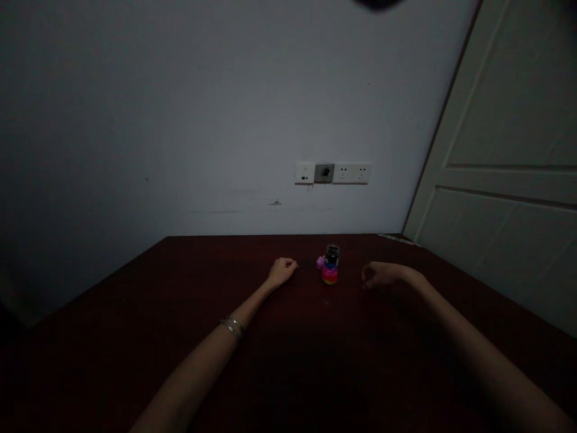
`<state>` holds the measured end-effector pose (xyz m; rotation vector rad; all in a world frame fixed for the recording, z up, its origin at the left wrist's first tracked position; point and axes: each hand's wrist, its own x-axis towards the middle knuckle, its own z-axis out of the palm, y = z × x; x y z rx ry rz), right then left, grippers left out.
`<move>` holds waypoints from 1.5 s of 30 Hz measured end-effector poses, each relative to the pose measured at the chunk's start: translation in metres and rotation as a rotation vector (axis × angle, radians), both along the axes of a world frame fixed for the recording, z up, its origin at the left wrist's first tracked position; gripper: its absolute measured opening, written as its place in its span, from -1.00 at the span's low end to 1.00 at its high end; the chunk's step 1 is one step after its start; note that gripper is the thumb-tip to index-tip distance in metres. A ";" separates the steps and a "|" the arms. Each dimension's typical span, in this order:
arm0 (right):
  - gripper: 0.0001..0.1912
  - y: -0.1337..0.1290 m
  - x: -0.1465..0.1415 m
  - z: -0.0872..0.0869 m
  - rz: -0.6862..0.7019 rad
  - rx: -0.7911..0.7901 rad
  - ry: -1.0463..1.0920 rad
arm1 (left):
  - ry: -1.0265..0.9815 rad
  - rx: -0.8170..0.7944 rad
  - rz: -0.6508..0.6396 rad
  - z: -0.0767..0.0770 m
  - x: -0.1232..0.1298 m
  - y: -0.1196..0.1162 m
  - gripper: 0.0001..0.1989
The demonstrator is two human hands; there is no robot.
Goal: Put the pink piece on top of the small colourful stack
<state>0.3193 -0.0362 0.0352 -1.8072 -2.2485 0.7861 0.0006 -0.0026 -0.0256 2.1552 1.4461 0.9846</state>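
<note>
A small clear jar (330, 264) with bands of blue, pink, red and yellow inside stands upright on the dark red table (216, 258). Against its left side is a small pinkish-purple thing (320, 263). My left hand (282, 270) rests on the table to the left of the jar, fingers curled together, not touching it; what it holds, if anything, is hidden. On the jar's right, a little apart from it, is my right hand (378, 275), thumb and fingers bent toward each other; whether something small is between them is too dark to tell.
Behind the table rises a grey wall (225, 120) with a row of sockets and switches (333, 173). A pale panelled door (505, 180) stands along the right side. A thin light strip (399, 239) lies at the table's back right corner.
</note>
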 end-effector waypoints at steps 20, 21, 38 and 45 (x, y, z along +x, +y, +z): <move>-0.74 -0.017 -0.044 0.046 0.059 0.538 0.585 | 0.062 -0.013 0.015 0.002 -0.002 0.002 -0.65; -0.73 -0.015 -0.050 0.052 0.047 0.572 0.623 | 0.060 -0.013 0.012 0.002 -0.002 0.002 -0.65; -0.71 0.009 -0.063 0.049 0.075 0.536 0.686 | -0.009 0.040 0.012 0.006 -0.002 -0.003 -0.67; -0.74 0.033 -0.048 0.021 -0.013 0.490 0.553 | -0.100 0.171 0.003 0.017 0.016 -0.020 -0.64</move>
